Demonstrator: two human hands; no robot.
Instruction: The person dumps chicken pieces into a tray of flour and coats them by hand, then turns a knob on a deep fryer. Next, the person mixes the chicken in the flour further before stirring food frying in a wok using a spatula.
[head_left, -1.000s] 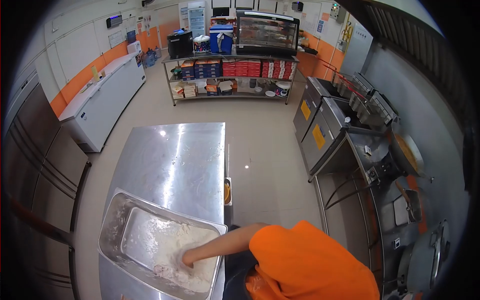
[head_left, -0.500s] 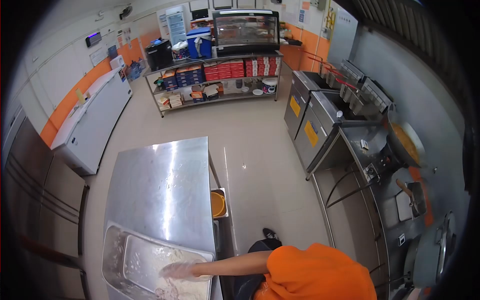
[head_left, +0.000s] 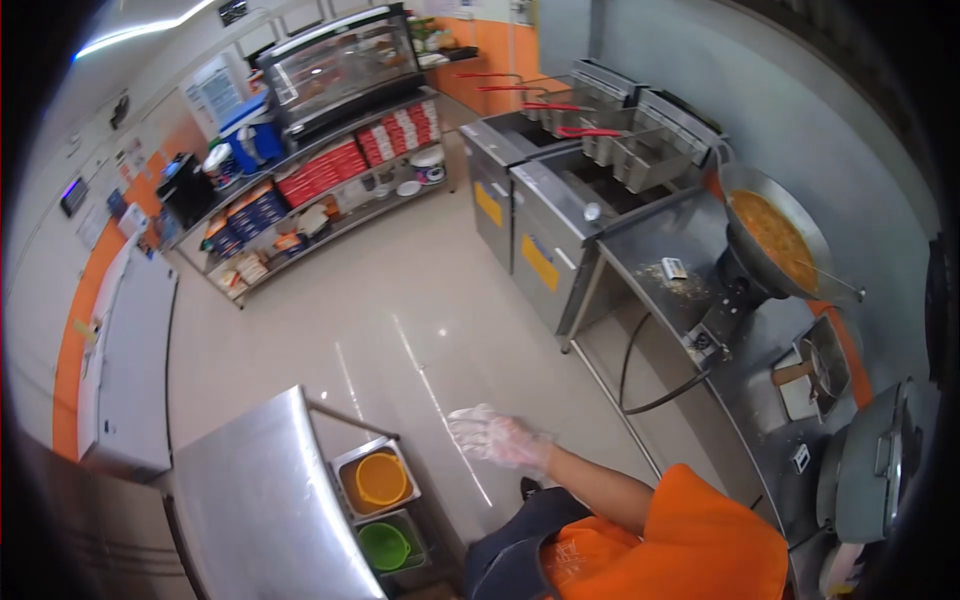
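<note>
My right hand (head_left: pixel 492 436) wears a clear plastic glove with whitish residue on it. It is held out over the floor, fingers stretched and somewhat apart, with nothing visible in it. My left hand is out of view. Left of the right hand stands a steel table (head_left: pixel 250 490). Below its edge are an orange round container (head_left: pixel 382 479) inside a metal pan (head_left: pixel 345 470) and a green round container (head_left: pixel 384 546) in another pan.
Along the right run fryers (head_left: pixel 545 225) with red-handled baskets, a wok (head_left: pixel 775 235) of orange-brown food on a burner, and a lidded grey pot (head_left: pixel 870 480). A shelf unit (head_left: pixel 330 190) with boxes stands ahead; a white chest freezer (head_left: pixel 130 350) is at left.
My right hand has left the floury tray on the table and moved right, over the floor. The view has turned right; the tray is out of sight.
</note>
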